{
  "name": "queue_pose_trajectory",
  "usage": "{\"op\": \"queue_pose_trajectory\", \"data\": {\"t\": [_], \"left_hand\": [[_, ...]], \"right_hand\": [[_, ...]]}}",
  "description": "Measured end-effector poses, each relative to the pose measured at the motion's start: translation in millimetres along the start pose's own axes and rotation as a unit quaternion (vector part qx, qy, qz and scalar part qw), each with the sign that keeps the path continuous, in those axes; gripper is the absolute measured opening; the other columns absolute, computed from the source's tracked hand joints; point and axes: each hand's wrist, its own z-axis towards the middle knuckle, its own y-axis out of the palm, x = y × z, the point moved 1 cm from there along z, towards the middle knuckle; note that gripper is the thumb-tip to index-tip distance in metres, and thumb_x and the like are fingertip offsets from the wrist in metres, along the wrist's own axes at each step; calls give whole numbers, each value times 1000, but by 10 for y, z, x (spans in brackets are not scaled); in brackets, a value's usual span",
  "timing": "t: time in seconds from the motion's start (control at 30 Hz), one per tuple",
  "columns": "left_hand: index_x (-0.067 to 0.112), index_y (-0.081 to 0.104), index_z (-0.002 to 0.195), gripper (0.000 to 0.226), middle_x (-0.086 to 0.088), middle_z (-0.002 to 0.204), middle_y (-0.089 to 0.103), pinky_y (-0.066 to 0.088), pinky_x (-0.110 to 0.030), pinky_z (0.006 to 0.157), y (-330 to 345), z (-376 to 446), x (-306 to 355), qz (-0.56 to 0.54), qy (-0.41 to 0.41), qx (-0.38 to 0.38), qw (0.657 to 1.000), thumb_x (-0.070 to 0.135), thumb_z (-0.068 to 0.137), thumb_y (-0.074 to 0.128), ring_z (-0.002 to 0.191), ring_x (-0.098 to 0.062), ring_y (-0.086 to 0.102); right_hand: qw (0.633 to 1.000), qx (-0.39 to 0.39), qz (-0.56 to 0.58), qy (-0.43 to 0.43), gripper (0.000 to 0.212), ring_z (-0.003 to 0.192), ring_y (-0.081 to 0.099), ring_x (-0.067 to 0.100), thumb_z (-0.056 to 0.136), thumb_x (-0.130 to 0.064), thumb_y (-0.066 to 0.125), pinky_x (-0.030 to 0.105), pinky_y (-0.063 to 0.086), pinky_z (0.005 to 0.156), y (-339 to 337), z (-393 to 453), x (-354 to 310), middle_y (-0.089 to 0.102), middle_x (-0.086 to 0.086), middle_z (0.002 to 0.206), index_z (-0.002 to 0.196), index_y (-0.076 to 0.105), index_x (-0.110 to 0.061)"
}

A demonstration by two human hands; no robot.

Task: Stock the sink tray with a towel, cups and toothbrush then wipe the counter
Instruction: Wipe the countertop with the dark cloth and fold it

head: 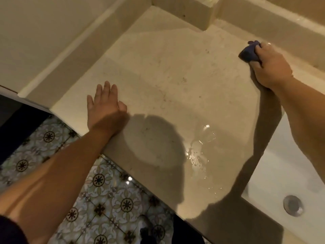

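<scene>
The right hand (270, 66) is closed around a bunched dark-blue wiping cloth (248, 52), pressing it onto the beige stone counter (167, 76), apparently mid-wipe. The left hand (105, 106) lies flat, fingers spread, likely as a brace. A shiny water puddle (198, 148) sits between the two forearms, unwiped.

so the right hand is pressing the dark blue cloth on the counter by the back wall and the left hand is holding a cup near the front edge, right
Not quite. In the head view the left hand holds no cup; it lies flat and open on the counter near the front edge. The rest stands: the right hand presses the dark blue cloth on the counter by the back wall.
</scene>
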Motion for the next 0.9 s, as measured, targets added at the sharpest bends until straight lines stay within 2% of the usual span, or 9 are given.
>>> {"op": "queue_pose_trajectory", "data": {"t": [0.1, 0.2, 0.33, 0.47, 0.6, 0.77, 0.83, 0.87, 0.9], "left_hand": [[15, 20, 154, 68, -7, 164, 13, 5, -52, 119, 7, -2, -6, -6, 6, -2, 1000, 36, 90, 22, 150, -26, 6], [14, 20, 154, 66, -9, 164, 13, 6, -54, 118, 16, 1, -35, -4, 18, 2, 1000, 37, 93, 21, 150, -28, 6], [12, 17, 154, 67, -10, 164, 11, 8, -57, 117, 45, 9, -46, 25, 25, -2, 999, 40, 93, 16, 149, -29, 5], [11, 14, 154, 67, -10, 164, 8, 6, -57, 117, 30, -11, -57, 21, 28, -11, 999, 40, 95, 15, 150, -30, 3], [10, 10, 155, 64, -10, 164, 4, 3, -57, 118, -1, -34, -37, 22, 31, -25, 999, 39, 98, 15, 150, -31, 0], [12, 8, 156, 65, -9, 164, 3, 2, -55, 118, 6, -36, -55, 27, 26, -32, 999, 39, 97, 12, 150, -29, 0], [12, 9, 155, 66, -9, 164, 4, 2, -55, 118, 29, -25, -53, 27, 30, -29, 999, 40, 95, 11, 150, -29, 0], [12, 9, 155, 67, -9, 164, 4, 2, -55, 118, 31, -18, -56, 27, 30, -28, 999, 41, 95, 10, 150, -29, 0], [12, 9, 155, 67, -8, 165, 4, 2, -55, 118, 28, -16, -59, 26, 27, -29, 999, 41, 95, 10, 150, -29, 0]], "right_hand": [[1000, -12, -17, 4, 32, 108, 45, 47, 95, -21, 45, 58, 39, 92, -14, -91, -86, 47, 27, 121, 117, 46, 3], [999, -19, -12, -39, 40, 116, 44, 46, 96, -19, 45, 52, 35, 97, 14, -449, -451, 46, 29, 134, 126, 46, 7], [993, -59, 30, -96, 43, 119, 47, 43, 93, -20, 46, 48, 36, 95, 126, -1305, -1241, 46, 26, 139, 128, 49, 5], [985, -86, 105, -102, 51, 136, 40, 40, 91, -14, 56, 55, 30, 110, 293, -2366, -2045, 41, 23, 149, 137, 48, 3], [980, -114, 105, -126, 53, 138, 39, 35, 88, -18, 57, 50, 24, 114, 425, -3094, -2630, 43, 18, 149, 139, 50, -5], [978, -113, 154, -84, 54, 143, 32, 32, 91, -8, 59, 45, 17, 118, 457, -3463, -3041, 37, 15, 153, 142, 45, -6], [968, -99, 223, -48, 51, 144, 29, 24, 95, -8, 54, 33, 9, 119, 434, -3561, -3126, 35, 7, 154, 144, 42, -8], [956, -96, 279, -7, 49, 143, 28, 17, 98, -10, 51, 27, 7, 119, 405, -3590, -3151, 35, 1, 154, 146, 40, -12], [931, -96, 348, 49, 47, 141, 31, 11, 100, -14, 48, 25, 10, 119, 357, -3608, -3176, 36, -5, 152, 146, 41, -17]]}}
